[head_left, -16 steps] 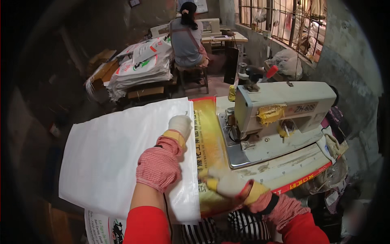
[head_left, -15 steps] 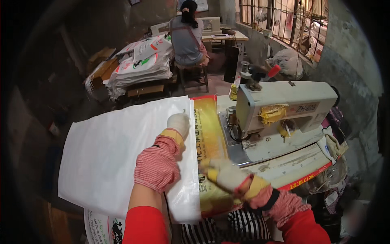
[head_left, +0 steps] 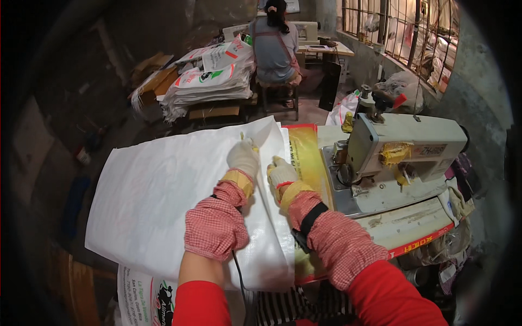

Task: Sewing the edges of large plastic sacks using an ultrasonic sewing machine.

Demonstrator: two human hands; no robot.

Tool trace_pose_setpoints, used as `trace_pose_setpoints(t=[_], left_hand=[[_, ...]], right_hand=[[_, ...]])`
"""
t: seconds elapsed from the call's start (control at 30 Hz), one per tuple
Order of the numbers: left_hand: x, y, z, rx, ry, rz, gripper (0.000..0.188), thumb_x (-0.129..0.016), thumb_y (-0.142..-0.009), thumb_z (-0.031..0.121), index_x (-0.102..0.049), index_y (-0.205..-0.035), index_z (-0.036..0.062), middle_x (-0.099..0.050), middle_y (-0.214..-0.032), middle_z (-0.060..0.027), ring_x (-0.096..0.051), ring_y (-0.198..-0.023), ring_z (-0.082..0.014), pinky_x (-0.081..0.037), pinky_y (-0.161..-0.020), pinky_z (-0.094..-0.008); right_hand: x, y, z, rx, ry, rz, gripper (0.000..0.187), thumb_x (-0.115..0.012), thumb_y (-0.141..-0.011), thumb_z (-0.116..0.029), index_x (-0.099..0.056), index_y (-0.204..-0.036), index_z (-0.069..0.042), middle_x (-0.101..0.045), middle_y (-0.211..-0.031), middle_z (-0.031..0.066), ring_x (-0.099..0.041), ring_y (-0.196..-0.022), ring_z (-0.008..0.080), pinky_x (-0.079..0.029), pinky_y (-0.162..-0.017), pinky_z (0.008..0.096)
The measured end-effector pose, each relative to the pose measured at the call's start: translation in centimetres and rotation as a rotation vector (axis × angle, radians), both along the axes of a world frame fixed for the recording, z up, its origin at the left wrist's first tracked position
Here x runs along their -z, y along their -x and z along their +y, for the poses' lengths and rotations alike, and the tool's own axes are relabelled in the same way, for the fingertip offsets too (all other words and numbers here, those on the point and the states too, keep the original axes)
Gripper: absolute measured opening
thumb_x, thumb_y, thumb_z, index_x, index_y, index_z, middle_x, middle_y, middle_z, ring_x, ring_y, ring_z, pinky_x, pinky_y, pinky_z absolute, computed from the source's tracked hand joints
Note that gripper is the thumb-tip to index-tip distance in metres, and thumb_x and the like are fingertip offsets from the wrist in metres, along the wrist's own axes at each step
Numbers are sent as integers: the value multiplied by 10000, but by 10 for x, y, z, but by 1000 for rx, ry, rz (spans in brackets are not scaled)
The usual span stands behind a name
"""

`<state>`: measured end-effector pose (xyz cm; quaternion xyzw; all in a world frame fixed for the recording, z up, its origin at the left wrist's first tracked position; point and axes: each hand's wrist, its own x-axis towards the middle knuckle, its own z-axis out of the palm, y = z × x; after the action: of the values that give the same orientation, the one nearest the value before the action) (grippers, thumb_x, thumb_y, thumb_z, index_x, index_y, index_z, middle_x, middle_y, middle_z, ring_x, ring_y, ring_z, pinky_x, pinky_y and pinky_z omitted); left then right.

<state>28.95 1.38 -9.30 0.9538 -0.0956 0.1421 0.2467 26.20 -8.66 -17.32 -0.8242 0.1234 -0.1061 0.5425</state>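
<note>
A large white woven sack lies flat across the table in front of me. My left hand, in a pale knitted glove with yellow fingertips, is closed on the sack near its right end, where the sheet rises in a fold. Just right of that fold, my right hand is in a similar glove, its fingers curled against the sack's white edge strip. Its fingertips are partly hidden. A yellow and red printed sheet shows from under the sack's right edge, beside a sewing machine.
Behind the table, a tall stack of printed white sacks stands near a seated person with their back to me. Another printed sack hangs below the table's near left edge. A barred window is at the upper right.
My right hand has moved up and left from the yellow sheet onto the white sack, near my left hand. The sack's right end is now creased and lifted. The view has shifted.
</note>
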Motion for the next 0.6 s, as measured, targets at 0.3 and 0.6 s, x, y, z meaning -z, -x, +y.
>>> trace_pose_setpoints(t=[0.3,0.6], left_hand=[[-217,65,106,-219,-767,-548,153,-441,-789,125,-593,-776,120,-610,-713,-108,-609,-692,-282,-482,-575,-381],[-264,36,2,-297,-815,-675,151,-460,-807,145,-598,-800,85,-620,-821,-116,-605,-793,-277,-487,-649,-369]], right_hand=[[-9,18,21,141,599,117,417,-514,-771,-195,-466,-1157,-45,-380,-1268,166,-301,-1212,326,-279,-991,362],[-73,221,2,-447,86,-387,185,-538,-792,-279,-595,-843,-110,-600,-805,135,-571,-756,315,-456,-683,379]])
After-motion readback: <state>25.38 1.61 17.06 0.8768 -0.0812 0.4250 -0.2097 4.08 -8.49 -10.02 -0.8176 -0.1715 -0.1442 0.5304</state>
